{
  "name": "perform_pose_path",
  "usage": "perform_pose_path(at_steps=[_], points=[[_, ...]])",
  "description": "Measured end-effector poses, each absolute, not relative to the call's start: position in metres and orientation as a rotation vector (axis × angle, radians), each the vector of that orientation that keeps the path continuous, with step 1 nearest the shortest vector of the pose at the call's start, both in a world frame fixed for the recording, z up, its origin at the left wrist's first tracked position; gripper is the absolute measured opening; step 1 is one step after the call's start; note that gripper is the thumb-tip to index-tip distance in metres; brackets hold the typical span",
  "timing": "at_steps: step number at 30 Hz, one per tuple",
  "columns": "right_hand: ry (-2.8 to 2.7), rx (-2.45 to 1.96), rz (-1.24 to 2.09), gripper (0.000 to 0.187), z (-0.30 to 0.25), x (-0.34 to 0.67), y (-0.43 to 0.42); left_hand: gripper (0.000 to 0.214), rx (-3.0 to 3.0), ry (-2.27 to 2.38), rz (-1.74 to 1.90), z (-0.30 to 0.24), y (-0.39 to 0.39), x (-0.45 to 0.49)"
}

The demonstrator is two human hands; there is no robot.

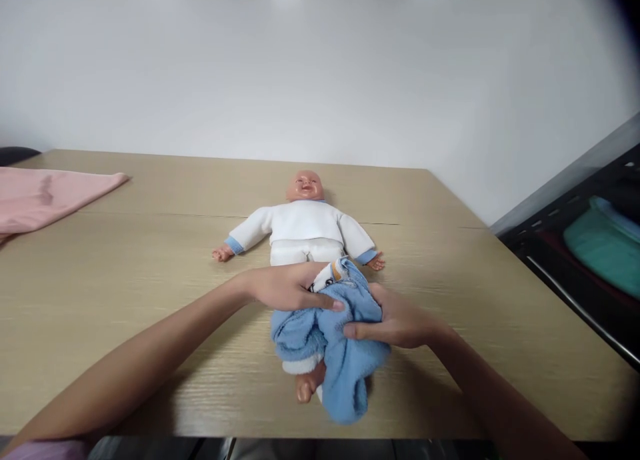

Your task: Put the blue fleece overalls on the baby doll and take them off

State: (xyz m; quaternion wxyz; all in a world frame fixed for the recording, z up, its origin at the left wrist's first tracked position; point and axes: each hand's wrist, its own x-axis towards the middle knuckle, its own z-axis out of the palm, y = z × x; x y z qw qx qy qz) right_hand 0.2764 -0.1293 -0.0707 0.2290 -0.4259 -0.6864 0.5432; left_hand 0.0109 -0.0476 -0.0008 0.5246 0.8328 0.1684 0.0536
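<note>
A baby doll (304, 224) in a white top with blue cuffs lies on its back on the wooden table (125, 293), head away from me. Fluffy blue pants (345, 360) are bunched over its legs; one bare foot sticks out below. My left hand (285, 287) grips the waistband of the pants at the doll's hips, fingers curled over the cloth. My right hand (395, 323) pinches the same blue fabric from the right side.
A pink cloth (45, 197) lies at the table's far left. To the right of the table stands a dark rack (565, 273) holding a teal object (605, 250). A white wall rises behind the table.
</note>
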Motion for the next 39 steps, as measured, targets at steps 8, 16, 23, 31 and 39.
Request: perform_pose_path(at_steps=[8,16,23,31,39], points=[[-1.624,-1.034,1.586,0.046,-0.063,0.274,-0.136,0.043,1.821,0.221,-0.033,-0.001,-0.038,0.011],[-1.76,-0.879,1.876,0.057,-0.055,0.277,-0.138,0.038,1.704,0.178,-0.009,-0.012,-0.038,0.007],[-1.192,-0.884,1.82,0.063,-0.08,0.274,-0.139,0.049,1.595,0.173,-0.005,-0.03,-0.034,0.004],[-1.227,-0.943,1.911,0.06,-0.079,0.263,-0.136,0.043,1.522,0.103,-0.072,-0.032,-0.03,0.005],[-1.541,-0.667,2.041,0.062,-0.08,0.279,-0.137,0.045,1.582,0.173,-0.067,-0.038,-0.029,-0.001]])
